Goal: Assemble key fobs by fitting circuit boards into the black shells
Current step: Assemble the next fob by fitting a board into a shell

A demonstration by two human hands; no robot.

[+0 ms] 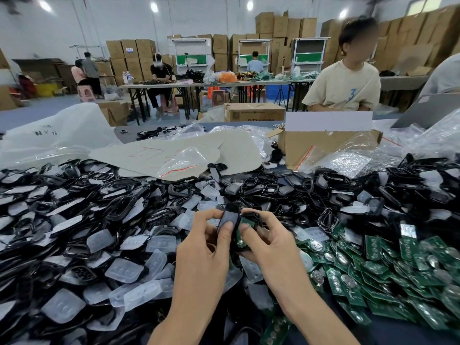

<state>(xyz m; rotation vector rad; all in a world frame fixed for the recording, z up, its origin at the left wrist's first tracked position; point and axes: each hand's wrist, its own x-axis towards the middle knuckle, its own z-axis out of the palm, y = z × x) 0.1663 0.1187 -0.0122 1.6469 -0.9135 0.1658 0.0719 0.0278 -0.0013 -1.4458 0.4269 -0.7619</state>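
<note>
The black shell [252, 217] with a green circuit board [241, 235] seated in it is held in my right hand [273, 247], just above the heap at the middle of the bench [408, 331]. My left hand [204, 252] pinches a glossy black cover [228, 218] upright against it, edge to edge. Both sets of fingers [211, 216] are curled and grasping; neither hand is free. Judgement: these parts are light, stiff plastic with a slick finish, likely to slip under a loose pinch. The board looks thin and should be held by its edges, clear of the round metal cell. Grip belongs on the long sides of the shell, thumbs pressing the faces. Surroundings: a deep pile of black shells [99, 215] mixed with clear rubber pads [125, 270] spreads to the left. Loose green boards [398, 260] lie heaped to the right. Beyond are plastic bags [184, 160] and a cardboard box [323, 145], with a seated person [343, 83] across the bench. The piles crowd my hands closely; a dropped part would be hard to find among them.
</note>
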